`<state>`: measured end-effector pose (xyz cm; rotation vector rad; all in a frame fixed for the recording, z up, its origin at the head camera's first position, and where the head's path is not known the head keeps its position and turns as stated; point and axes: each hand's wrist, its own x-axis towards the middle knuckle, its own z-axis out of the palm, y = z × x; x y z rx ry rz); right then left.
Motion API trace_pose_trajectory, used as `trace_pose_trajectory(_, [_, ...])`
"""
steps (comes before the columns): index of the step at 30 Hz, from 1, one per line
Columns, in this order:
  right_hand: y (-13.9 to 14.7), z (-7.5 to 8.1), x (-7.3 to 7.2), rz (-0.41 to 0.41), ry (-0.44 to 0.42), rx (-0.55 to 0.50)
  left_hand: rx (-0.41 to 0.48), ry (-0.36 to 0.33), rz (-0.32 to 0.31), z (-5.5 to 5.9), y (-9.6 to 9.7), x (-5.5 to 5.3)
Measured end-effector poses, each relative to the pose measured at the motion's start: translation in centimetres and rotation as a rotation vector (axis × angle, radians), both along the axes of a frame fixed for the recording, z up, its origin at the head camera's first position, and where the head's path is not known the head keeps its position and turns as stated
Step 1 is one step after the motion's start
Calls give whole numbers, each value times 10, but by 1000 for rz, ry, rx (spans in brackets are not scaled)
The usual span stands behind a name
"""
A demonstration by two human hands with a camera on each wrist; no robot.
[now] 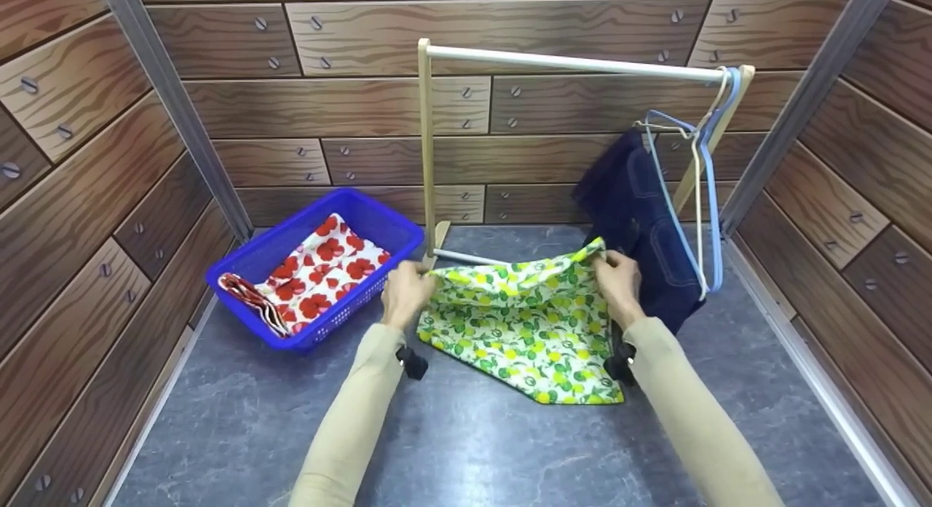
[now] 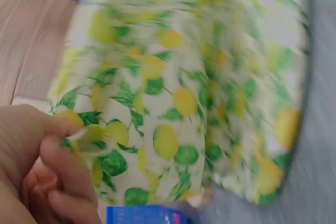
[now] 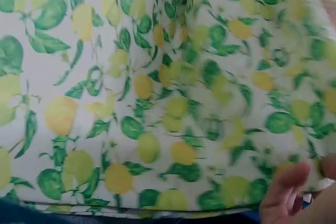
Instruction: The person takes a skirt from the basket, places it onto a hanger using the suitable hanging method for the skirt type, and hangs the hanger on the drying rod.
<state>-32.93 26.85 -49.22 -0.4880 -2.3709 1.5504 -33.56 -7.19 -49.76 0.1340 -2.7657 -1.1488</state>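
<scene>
A white cloth with a yellow-and-green lemon print [image 1: 539, 347] hangs between the two hands, its lower part spread toward the floor. At its upper left corner the left hand [image 1: 406, 294] pinches the fabric between thumb and fingers. The right hand [image 1: 617, 283] grips the opposite upper corner. Between them the top edge sags a little and folds over. In the left wrist view, thumb and finger [image 2: 63, 150] hold the cloth's edge. The right wrist view is mostly filled by the lemon print [image 3: 157, 103], with the right hand's fingers [image 3: 286, 184] at its lower right border.
Left of the cloth stands a blue plastic basket [image 1: 397, 223] holding a folded red-flowered white cloth [image 1: 320, 274]. Behind is a garment rack [image 1: 575, 61]. At its right end hang light blue and cream hangers [image 1: 710, 201] and a dark navy garment [image 1: 655, 245]. Wood-patterned walls [image 1: 364, 106] enclose the grey floor [image 1: 466, 449].
</scene>
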Motion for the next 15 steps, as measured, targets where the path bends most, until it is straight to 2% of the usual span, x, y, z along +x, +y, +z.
trace_pose_trajectory(2, [0,3,-3,-31,-1,61,108,-16,-8,8,3,-5])
trace_pose_trajectory(4, [0,6,-6,-47,-4,32,196,-16,-13,15,7,-10])
trace_pose_trajectory(7, [1,11,-13,-99,-3,-109,311,19,-23,25,14,-19])
trace_pose_trajectory(9, [2,13,-17,-131,9,-242,402,72,-44,28,18,-25])
trace_pose_trajectory(10, [2,14,-19,-145,15,-309,475,99,-81,28,20,-28])
trace_pose_trajectory(12, [3,16,-23,-157,27,-456,596,154,-197,27,21,-31])
trace_pose_trajectory(14, [4,18,-25,-145,22,-615,655,186,-333,22,22,-33])
trace_pose_trajectory(15, [4,19,-26,-128,22,-697,666,179,-398,18,21,-33])
